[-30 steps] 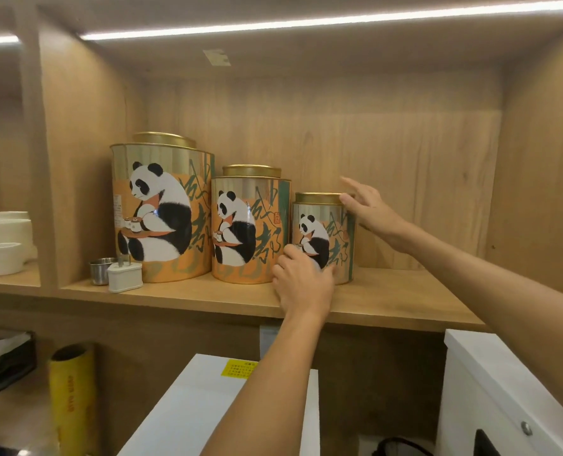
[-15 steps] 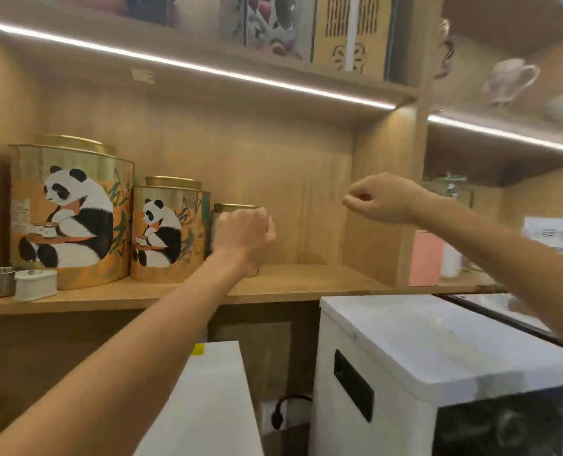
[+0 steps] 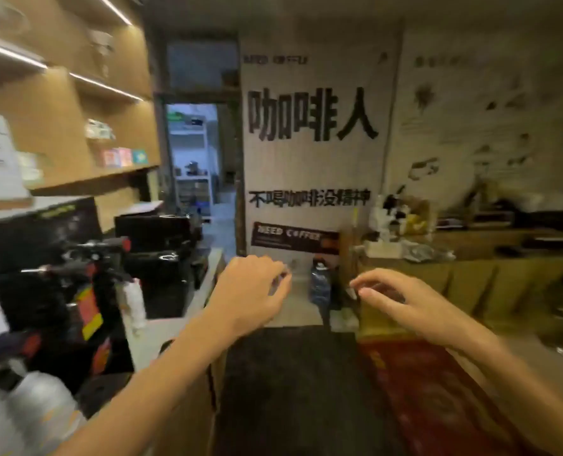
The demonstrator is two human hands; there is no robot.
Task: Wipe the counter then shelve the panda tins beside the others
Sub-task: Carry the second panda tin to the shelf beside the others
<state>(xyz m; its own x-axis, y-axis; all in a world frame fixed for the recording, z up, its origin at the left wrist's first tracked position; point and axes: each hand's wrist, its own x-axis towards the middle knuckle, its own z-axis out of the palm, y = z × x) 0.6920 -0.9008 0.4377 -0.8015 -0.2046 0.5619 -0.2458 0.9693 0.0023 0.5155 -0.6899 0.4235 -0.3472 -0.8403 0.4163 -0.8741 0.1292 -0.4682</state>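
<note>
No panda tin is in view; the frame is blurred and faces a narrow aisle. My left hand [image 3: 252,292] hovers in mid-air at the centre, fingers loosely curled, holding nothing. My right hand [image 3: 395,302] hovers to its right, fingers spread and bent, also holding nothing. Both forearms reach in from the bottom edge. The wooden shelves [image 3: 86,179] with lit strips run along the left wall.
A black machine [image 3: 155,235] and a counter edge [image 3: 204,287] stand at left, with red and black gear [image 3: 86,291] and silver canisters [image 3: 40,409] nearer. A dark mat [image 3: 290,390] and red rug [image 3: 438,390] cover the floor. A poster wall [image 3: 309,153], doorway [image 3: 194,166] and cluttered right counter [image 3: 470,251] lie ahead.
The view has swung right, away from the shelf with the three panda tins, toward the aisle. Both hands left the small tin and dropped lower, holding nothing.
</note>
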